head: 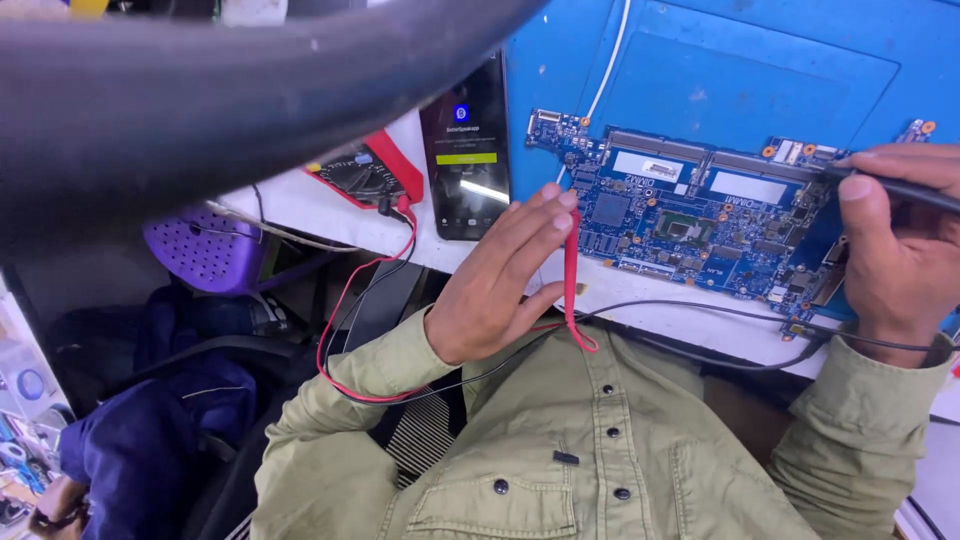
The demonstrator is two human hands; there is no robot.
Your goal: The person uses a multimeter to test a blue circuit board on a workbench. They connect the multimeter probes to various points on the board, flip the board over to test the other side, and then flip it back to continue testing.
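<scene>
The right hand [895,245] pinches a black probe [900,187], tip on the blue circuit board [690,215]; the left hand [505,280] holds the red probe [571,270] upright, just left of the board.

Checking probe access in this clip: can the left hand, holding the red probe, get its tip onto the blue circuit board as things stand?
Probably yes. The left hand holds the red probe just off the circuit board's near-left edge, with nothing between them; the right hand works the far right end.

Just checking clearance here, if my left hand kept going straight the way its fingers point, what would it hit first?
Probably the blue circuit board. The left hand, holding the red probe, points up and right toward the board's near left edge. Depth is unclear, so it might pass above it.
</scene>
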